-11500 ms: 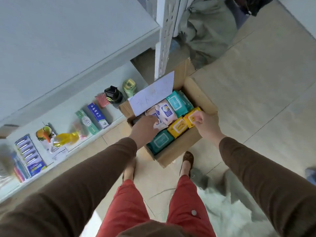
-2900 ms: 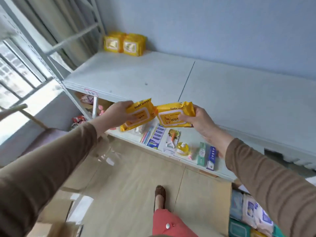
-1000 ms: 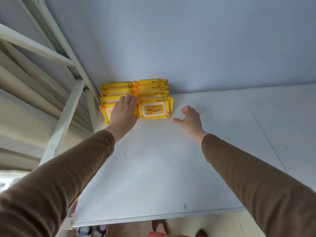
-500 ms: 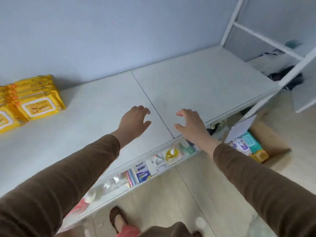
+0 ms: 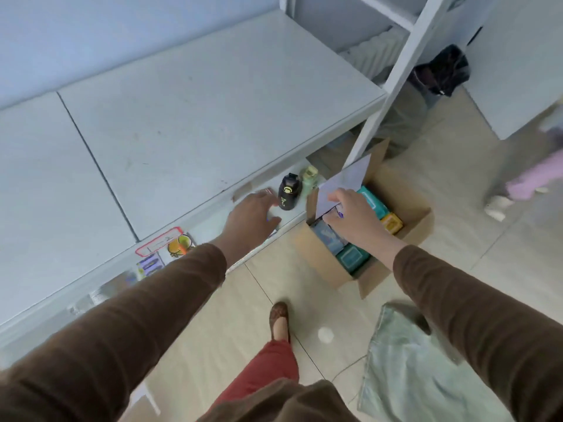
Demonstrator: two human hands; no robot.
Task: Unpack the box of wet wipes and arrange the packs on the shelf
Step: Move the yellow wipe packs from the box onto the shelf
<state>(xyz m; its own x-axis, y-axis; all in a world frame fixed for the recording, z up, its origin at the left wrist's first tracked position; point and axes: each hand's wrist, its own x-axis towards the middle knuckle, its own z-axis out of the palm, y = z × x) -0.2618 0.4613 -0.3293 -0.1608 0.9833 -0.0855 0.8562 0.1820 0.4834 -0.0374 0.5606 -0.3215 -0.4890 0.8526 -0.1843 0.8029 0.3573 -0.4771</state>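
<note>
Both hands empty, fingers relaxed: right hand (image 5: 355, 219) above box (image 5: 405, 239) of packs (image 5: 372, 200); left hand (image 5: 248, 217) beside shelf (image 5: 195, 117).

No readable text: print on black bottle (image 5: 289, 193), red-bordered shelf label (image 5: 160, 242) and box packs too blurred.

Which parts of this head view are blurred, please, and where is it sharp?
Head view: the lower-shelf items at left and the figure at the right edge smear with motion; the black bottle and cardboard box stay fairly sharp; daylight is soft and even.
</note>
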